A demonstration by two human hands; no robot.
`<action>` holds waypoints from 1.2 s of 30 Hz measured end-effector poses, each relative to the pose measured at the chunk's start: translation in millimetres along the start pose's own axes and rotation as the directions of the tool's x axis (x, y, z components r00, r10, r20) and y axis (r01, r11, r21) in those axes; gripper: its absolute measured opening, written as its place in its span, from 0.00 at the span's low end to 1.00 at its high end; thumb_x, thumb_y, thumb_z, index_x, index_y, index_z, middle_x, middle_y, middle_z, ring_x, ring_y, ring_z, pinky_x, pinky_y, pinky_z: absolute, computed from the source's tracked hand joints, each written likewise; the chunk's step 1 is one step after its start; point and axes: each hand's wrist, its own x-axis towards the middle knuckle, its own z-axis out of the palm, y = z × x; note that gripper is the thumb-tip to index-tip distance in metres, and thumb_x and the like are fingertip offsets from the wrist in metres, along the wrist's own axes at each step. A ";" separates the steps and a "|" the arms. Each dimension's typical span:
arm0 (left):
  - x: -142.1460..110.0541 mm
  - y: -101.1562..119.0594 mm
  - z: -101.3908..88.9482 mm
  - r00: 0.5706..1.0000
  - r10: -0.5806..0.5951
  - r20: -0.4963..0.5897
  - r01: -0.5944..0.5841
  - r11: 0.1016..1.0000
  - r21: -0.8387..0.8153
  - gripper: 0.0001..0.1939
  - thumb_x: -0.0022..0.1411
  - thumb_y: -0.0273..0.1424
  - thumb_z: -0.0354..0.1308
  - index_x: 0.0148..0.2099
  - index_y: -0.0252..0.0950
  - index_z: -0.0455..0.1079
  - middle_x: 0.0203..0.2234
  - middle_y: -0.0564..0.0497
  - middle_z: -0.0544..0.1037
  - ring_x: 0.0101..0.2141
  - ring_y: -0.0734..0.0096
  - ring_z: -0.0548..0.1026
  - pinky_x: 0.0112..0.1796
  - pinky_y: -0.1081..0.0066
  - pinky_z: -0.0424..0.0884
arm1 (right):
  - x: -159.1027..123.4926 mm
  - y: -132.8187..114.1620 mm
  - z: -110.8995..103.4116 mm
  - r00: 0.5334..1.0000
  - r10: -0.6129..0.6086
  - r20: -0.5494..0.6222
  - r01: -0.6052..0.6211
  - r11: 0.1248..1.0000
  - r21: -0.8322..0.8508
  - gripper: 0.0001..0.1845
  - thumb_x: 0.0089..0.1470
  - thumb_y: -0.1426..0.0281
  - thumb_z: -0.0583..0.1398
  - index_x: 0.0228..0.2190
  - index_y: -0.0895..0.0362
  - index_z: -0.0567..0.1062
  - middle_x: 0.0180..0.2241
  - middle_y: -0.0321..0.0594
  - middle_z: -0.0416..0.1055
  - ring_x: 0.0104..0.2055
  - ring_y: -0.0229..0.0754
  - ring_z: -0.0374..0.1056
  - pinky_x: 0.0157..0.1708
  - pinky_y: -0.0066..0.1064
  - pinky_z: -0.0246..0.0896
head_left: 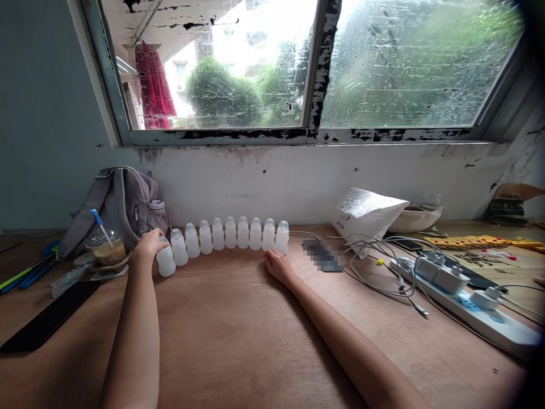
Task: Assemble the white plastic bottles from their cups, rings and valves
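Observation:
A row of several small milky-white bottles with clear domed caps, like baby bottles, curves across the wooden table. My left hand (148,245) is at the left end, its fingers closed around the cap of the leftmost bottle (167,262), which stands upright slightly nearer to me than the others. Beside it is the second bottle (179,250). My right hand (279,266) rests on the tabletop just in front of the rightmost bottle (281,240), with its fingers curled in and nothing visible in them.
To the left are a grey backpack (123,199), an iced drink cup (106,247) with a straw, pens and a black flat case (51,315). On the right lie a phone (327,258), tangled cables (361,278), a silvery pouch (366,213) and a power strip (502,326). A window spans the wall behind.

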 end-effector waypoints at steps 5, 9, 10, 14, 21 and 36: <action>-21.1 10.5 -24.6 0.993 0.119 -0.015 -0.120 0.989 -0.082 0.17 0.47 0.39 0.56 0.40 0.37 0.67 0.36 0.47 0.75 0.35 0.60 0.73 0.32 0.72 0.66 | 4.4 -7.9 -3.0 0.998 0.067 -0.023 -0.061 0.980 0.188 0.08 0.49 0.73 0.51 0.30 0.58 0.69 0.32 0.44 0.69 0.34 0.42 0.64 0.34 0.31 0.57; -44.1 42.1 -33.0 0.920 0.372 -0.124 -0.392 0.858 -0.331 0.18 0.47 0.43 0.55 0.40 0.39 0.67 0.33 0.51 0.75 0.32 0.66 0.73 0.30 0.74 0.66 | 15.8 -27.8 -9.7 0.990 0.141 0.017 -0.136 0.912 0.388 0.16 0.54 0.62 0.47 0.35 0.58 0.68 0.31 0.45 0.70 0.31 0.42 0.67 0.28 0.31 0.62; -48.3 54.3 -30.3 0.890 0.435 -0.134 -0.451 0.804 -0.388 0.18 0.48 0.43 0.54 0.40 0.40 0.67 0.33 0.52 0.75 0.32 0.67 0.73 0.30 0.75 0.66 | 18.4 -34.2 -13.1 0.988 0.147 0.051 -0.155 0.885 0.439 0.20 0.55 0.58 0.44 0.37 0.59 0.67 0.31 0.45 0.71 0.31 0.42 0.68 0.26 0.31 0.63; -56.8 106.0 -5.8 0.827 0.517 -0.220 -0.540 0.621 -0.568 0.16 0.50 0.40 0.55 0.41 0.39 0.66 0.36 0.51 0.73 0.32 0.70 0.73 0.30 0.76 0.67 | 23.9 -57.8 -29.6 0.923 0.102 0.371 -0.357 0.585 0.728 0.32 0.53 0.48 0.39 0.42 0.57 0.66 0.34 0.46 0.71 0.28 0.43 0.69 0.23 0.35 0.65; -67.6 137.8 24.0 0.765 0.633 -0.122 -0.581 0.594 -0.557 0.23 0.48 0.43 0.56 0.46 0.40 0.61 0.40 0.50 0.72 0.34 0.68 0.72 0.33 0.73 0.67 | 26.3 -59.0 -36.1 0.896 0.354 0.266 -0.427 0.526 0.736 0.26 0.48 0.50 0.51 0.34 0.60 0.69 0.18 0.37 0.63 0.13 0.34 0.55 0.09 0.26 0.48; -22.8 93.1 32.7 0.858 0.513 -0.001 -0.486 0.813 -0.320 0.29 0.44 0.52 0.55 0.43 0.39 0.61 0.23 0.53 0.72 0.27 0.63 0.71 0.27 0.70 0.63 | 32.5 -11.4 -83.5 0.903 0.339 -0.263 -0.226 0.897 0.381 0.25 0.47 0.51 0.49 0.26 0.59 0.72 0.20 0.37 0.66 0.22 0.38 0.62 0.18 0.25 0.56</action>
